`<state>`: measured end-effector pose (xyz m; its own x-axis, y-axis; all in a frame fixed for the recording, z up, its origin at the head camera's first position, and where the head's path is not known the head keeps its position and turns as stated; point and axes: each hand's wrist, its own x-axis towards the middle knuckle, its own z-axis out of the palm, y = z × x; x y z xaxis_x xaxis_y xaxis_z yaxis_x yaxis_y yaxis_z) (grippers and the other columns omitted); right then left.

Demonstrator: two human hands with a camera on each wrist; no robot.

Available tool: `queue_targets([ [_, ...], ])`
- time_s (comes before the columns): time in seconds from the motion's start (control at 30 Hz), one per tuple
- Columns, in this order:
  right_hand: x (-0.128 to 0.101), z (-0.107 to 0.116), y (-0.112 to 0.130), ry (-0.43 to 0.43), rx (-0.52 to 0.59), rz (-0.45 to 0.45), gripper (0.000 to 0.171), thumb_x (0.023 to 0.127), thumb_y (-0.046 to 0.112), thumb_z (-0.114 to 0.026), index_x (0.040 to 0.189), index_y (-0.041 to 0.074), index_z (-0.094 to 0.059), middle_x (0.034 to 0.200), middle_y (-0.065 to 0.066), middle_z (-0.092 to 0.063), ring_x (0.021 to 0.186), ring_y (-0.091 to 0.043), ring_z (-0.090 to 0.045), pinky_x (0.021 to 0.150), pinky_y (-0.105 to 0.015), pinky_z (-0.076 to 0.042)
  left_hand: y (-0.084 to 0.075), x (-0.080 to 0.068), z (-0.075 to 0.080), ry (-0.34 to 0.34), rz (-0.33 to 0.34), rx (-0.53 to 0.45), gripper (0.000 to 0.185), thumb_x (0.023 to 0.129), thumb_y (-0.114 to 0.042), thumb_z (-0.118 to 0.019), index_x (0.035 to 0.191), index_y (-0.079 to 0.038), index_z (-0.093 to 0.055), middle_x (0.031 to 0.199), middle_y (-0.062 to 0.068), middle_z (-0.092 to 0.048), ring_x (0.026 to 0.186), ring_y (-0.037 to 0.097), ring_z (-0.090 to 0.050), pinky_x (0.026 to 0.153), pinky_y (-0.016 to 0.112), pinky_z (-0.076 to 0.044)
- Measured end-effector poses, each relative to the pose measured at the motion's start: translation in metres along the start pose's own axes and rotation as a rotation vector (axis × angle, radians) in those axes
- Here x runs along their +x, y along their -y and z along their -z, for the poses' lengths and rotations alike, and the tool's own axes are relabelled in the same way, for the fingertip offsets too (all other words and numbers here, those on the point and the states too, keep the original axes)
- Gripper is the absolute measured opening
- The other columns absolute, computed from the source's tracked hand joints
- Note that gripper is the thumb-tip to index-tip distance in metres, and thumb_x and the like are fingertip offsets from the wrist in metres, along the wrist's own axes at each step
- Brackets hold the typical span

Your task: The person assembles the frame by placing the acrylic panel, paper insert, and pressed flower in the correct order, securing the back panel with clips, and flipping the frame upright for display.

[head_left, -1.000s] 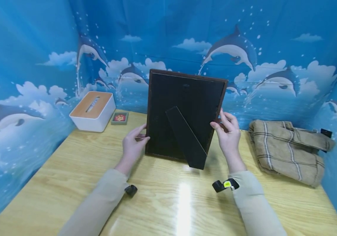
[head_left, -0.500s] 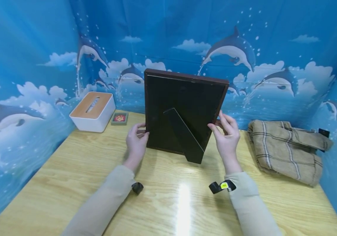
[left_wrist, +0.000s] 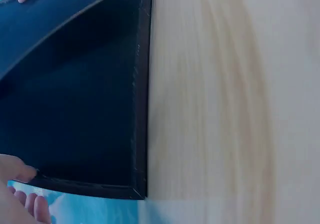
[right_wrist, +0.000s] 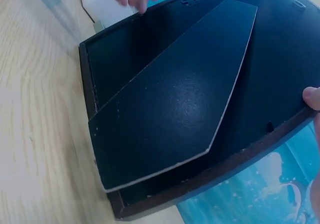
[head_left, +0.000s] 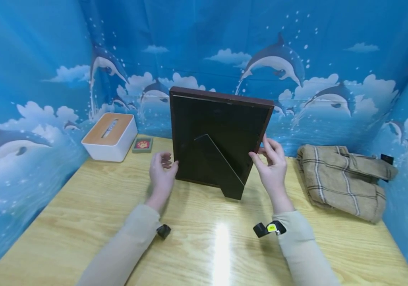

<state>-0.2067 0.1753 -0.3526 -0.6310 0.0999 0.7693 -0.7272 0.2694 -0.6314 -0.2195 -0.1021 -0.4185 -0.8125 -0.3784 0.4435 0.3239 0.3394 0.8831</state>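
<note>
A dark brown picture frame point(head_left: 189, 139) stands on the table with its black back towards me. Its easel leg point(right_wrist: 175, 93) slants out from the back and reaches down to the table. My right hand point(head_left: 273, 169) pinches the right edge, thumb on the back and fingers behind it. At the left edge is my left hand point(head_left: 161, 172), its thumb tip at the border. Its other fingers point(left_wrist: 42, 209) are loosely bent and apart from the frame in the left wrist view. The front of the frame is hidden.
A white tissue box point(head_left: 109, 139) with a wooden top stands at the back left. Beside it lies a small grey-green square point(head_left: 142, 145) with a red design. A folded plaid cloth point(head_left: 343, 182) lies at the right. Dolphin-print curtains point(head_left: 204, 43) surround the wooden table point(head_left: 189, 246).
The frame has shifted slightly left and away from me, and its tilt has changed, showing more of the top edge. My left fingers have loosened from its left edge; the right hand keeps its grip.
</note>
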Motion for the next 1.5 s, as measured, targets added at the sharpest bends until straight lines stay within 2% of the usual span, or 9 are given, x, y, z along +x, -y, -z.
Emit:
queue_targets([
  [0.13, 0.0, 0.001, 0.003, 0.01, -0.052, -0.004, 0.057, 0.074, -0.013, -0.064, 0.127, -0.003, -0.045, 0.117, -0.024, -0.047, 0.087, -0.01, -0.055, 0.083, -0.02, -0.048, -0.013, -0.013, -0.007, 0.105, -0.042, -0.067, 0.023, 0.079, -0.005, -0.067, 0.1, -0.001, -0.058, 0.091, 0.009, -0.056, 0.073, 0.014, -0.053, 0.062, 0.017, -0.046],
  [0.27, -0.001, 0.003, 0.005, 0.007, -0.061, -0.004, 0.056, 0.073, -0.013, -0.065, 0.126, -0.004, -0.047, 0.117, -0.024, -0.049, 0.087, -0.007, -0.056, 0.081, -0.02, -0.048, -0.036, -0.026, -0.02, 0.384, 0.061, -0.207, 0.034, 0.08, -0.013, -0.068, 0.109, 0.001, -0.057, 0.101, 0.015, -0.06, 0.083, 0.019, -0.057, 0.073, 0.026, -0.05],
  [0.37, 0.0, 0.002, 0.006, -0.021, -0.064, -0.023, 0.051, 0.073, -0.01, -0.067, 0.122, -0.006, -0.052, 0.113, -0.022, -0.053, 0.085, -0.007, -0.057, 0.079, -0.021, -0.05, -0.043, -0.033, -0.032, 0.486, 0.171, -0.222, 0.036, 0.08, -0.017, -0.069, 0.109, 0.0, -0.057, 0.102, 0.014, -0.061, 0.088, 0.02, -0.058, 0.078, 0.03, -0.05],
  [0.47, 0.002, 0.0, 0.009, -0.029, -0.046, -0.085, 0.043, 0.074, -0.007, -0.068, 0.115, -0.009, -0.056, 0.106, -0.014, -0.056, 0.083, -0.009, -0.056, 0.078, -0.021, -0.05, -0.038, -0.036, -0.041, 0.462, 0.196, -0.253, 0.026, 0.081, -0.015, -0.068, 0.1, 0.001, -0.059, 0.092, 0.014, -0.063, 0.081, 0.019, -0.061, 0.073, 0.027, -0.053],
  [0.67, 0.006, 0.002, 0.014, 0.04, 0.015, -0.193, 0.033, 0.077, -0.007, -0.065, 0.107, -0.013, -0.052, 0.091, -0.005, -0.051, 0.08, -0.012, -0.052, 0.077, -0.022, -0.047, -0.037, -0.037, -0.036, 0.443, 0.196, -0.275, 0.011, 0.083, -0.001, -0.061, 0.089, 0.008, -0.057, 0.08, 0.017, -0.061, 0.067, 0.022, -0.061, 0.064, 0.035, -0.055],
  [0.9, 0.006, -0.001, 0.013, 0.048, 0.041, -0.139, 0.03, 0.076, -0.01, -0.065, 0.102, -0.013, -0.053, 0.089, -0.005, -0.051, 0.078, -0.016, -0.052, 0.074, -0.023, -0.048, -0.038, -0.035, -0.027, 0.455, 0.143, -0.198, 0.007, 0.084, 0.003, -0.059, 0.084, 0.007, -0.053, 0.075, 0.015, -0.056, 0.068, 0.031, -0.058, 0.064, 0.044, -0.053],
  [1.13, 0.004, -0.003, 0.008, 0.057, -0.021, -0.048, 0.024, 0.074, -0.01, -0.067, 0.096, -0.011, -0.056, 0.087, -0.012, -0.053, 0.08, -0.014, -0.052, 0.073, -0.028, -0.049, -0.026, -0.031, -0.024, 0.46, 0.117, -0.103, 0.007, 0.084, 0.001, -0.058, 0.087, 0.008, -0.056, 0.075, 0.015, -0.058, 0.067, 0.032, -0.057, 0.059, 0.033, -0.051],
  [1.33, 0.001, -0.005, 0.007, 0.058, -0.064, -0.016, 0.024, 0.073, -0.011, -0.068, 0.094, -0.01, -0.057, 0.089, -0.013, -0.055, 0.082, -0.012, -0.053, 0.072, -0.03, -0.05, -0.018, -0.027, -0.022, 0.505, 0.138, -0.071, 0.011, 0.085, -0.003, -0.059, 0.089, 0.007, -0.057, 0.076, 0.014, -0.06, 0.068, 0.027, -0.059, 0.06, 0.034, -0.051],
  [1.5, 0.0, -0.005, 0.009, 0.06, -0.088, -0.022, 0.024, 0.073, -0.009, -0.068, 0.094, -0.008, -0.058, 0.09, -0.013, -0.055, 0.082, -0.011, -0.053, 0.072, -0.029, -0.05, -0.029, -0.023, -0.006, 0.517, 0.145, -0.073, 0.014, 0.082, -0.002, -0.061, 0.094, 0.006, -0.059, 0.085, 0.018, -0.062, 0.074, 0.024, -0.059, 0.065, 0.024, -0.049],
])
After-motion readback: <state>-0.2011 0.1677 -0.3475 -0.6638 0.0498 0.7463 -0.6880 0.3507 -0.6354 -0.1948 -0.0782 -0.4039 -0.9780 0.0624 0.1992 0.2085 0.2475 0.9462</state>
